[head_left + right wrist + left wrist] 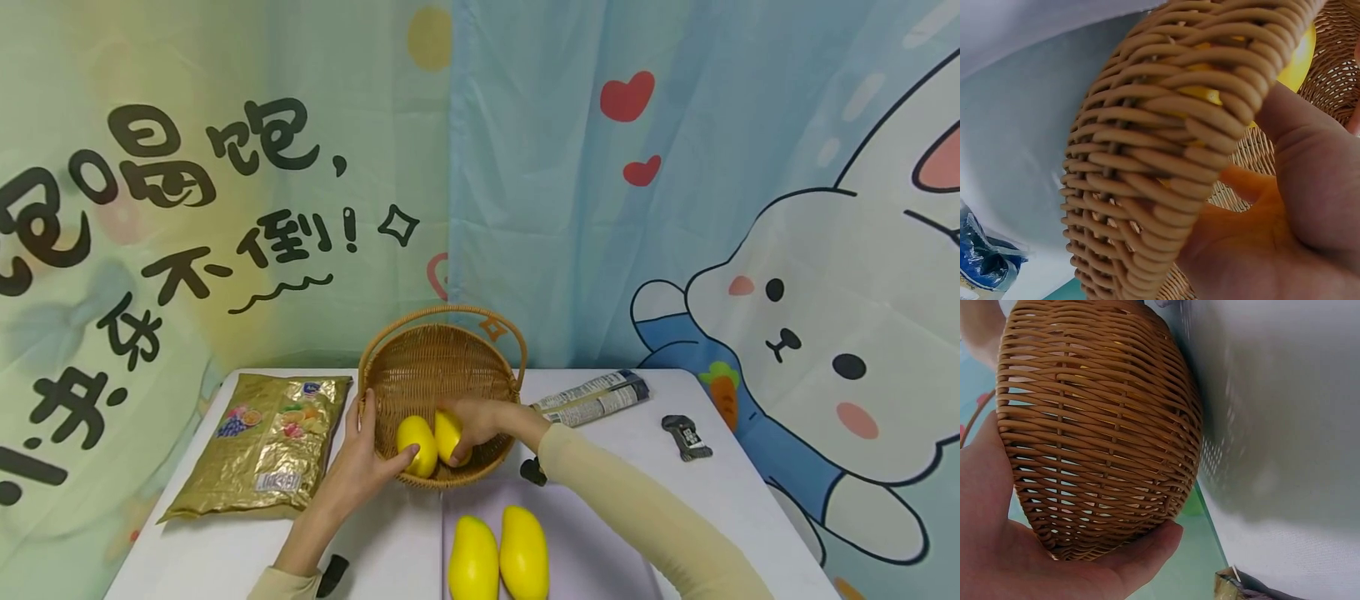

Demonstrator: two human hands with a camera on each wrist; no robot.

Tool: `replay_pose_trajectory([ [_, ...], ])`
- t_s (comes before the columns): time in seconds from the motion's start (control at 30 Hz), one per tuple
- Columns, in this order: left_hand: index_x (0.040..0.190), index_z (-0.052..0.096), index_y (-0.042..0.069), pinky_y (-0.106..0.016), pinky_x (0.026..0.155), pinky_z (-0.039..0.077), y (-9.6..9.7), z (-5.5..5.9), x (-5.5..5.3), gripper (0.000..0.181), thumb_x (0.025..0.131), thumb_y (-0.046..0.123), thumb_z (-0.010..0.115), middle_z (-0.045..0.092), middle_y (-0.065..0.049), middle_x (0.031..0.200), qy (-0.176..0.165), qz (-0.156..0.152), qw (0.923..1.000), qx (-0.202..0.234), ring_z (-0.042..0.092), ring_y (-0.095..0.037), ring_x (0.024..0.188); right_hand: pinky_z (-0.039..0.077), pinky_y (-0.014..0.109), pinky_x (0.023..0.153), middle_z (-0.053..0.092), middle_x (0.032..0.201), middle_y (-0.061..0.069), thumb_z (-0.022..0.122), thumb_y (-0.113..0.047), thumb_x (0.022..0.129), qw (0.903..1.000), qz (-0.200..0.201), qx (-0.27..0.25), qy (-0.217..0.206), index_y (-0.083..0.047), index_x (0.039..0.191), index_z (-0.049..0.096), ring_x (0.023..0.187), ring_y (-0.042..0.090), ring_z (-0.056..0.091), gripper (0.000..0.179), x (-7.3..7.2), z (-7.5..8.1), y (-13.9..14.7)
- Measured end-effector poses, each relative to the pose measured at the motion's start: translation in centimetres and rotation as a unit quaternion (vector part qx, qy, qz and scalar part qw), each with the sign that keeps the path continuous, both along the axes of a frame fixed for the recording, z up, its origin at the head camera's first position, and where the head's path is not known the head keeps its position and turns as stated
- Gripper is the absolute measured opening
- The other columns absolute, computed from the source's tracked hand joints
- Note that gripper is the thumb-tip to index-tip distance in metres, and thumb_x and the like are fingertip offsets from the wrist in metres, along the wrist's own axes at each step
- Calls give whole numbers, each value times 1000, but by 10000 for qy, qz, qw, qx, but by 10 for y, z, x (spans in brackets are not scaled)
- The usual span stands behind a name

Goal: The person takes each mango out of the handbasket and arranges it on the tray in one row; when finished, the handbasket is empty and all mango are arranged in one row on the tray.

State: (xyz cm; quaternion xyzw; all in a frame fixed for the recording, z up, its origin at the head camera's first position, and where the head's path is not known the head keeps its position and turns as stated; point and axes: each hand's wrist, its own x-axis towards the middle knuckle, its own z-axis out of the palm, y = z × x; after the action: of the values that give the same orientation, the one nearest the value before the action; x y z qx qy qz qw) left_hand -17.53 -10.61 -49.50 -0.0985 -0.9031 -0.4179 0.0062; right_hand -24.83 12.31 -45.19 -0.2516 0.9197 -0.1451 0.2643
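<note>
A brown wicker basket [438, 358] with an arched handle stands on the table, its opening tilted toward me. Inside lie two yellow mangoes, a left one [415, 439] and a right one [447, 431]. My left hand [362, 458] holds the basket's left side, the thumb over the rim beside the left mango. The left wrist view shows that hand [1041, 562] against the woven wall [1097, 431]. Reaching in from the right, my right hand [483, 422] grips the right mango; in the right wrist view the rim partly hides its fingers.
Two more mangoes, one [474, 558] beside another [524, 552], lie on a light purple mat [585, 533] in front. A gold fruit-printed bag [262, 442] is at the left. Behind the right arm lies a long silvery packet [596, 398], with a small black packet [686, 437] further right.
</note>
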Motion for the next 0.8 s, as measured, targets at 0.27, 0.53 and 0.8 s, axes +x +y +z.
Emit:
replay_pose_trajectory([
  [0.27, 163, 2, 2, -48, 86, 58, 0, 0, -1, 117, 87, 52, 76, -2, -28, 167, 51, 7, 10000, -24, 64, -47, 111, 40, 38, 114, 55, 142, 7, 90, -31, 78, 9996, 152, 199, 134, -11, 157, 36, 129, 21, 51, 97, -2, 1, -3],
  [0.53, 163, 2, 4, -43, 80, 58, 1, 0, -1, 117, 87, 53, 76, -3, -27, 167, 18, 25, 10000, 16, 66, -45, 107, 36, 40, 119, 54, 149, 11, 87, -34, 81, 9988, 268, 267, 326, -6, 158, 35, 140, 26, 48, 97, -4, 16, 6],
  [0.8, 163, 2, 4, -43, 81, 59, -1, -1, -1, 117, 87, 53, 75, -3, -27, 167, 42, 41, 10000, -54, 66, -45, 108, 39, 43, 116, 40, 160, 13, 87, -32, 82, 9982, 240, -90, 549, -8, 160, 31, 145, 30, 41, 99, 3, 43, 22],
])
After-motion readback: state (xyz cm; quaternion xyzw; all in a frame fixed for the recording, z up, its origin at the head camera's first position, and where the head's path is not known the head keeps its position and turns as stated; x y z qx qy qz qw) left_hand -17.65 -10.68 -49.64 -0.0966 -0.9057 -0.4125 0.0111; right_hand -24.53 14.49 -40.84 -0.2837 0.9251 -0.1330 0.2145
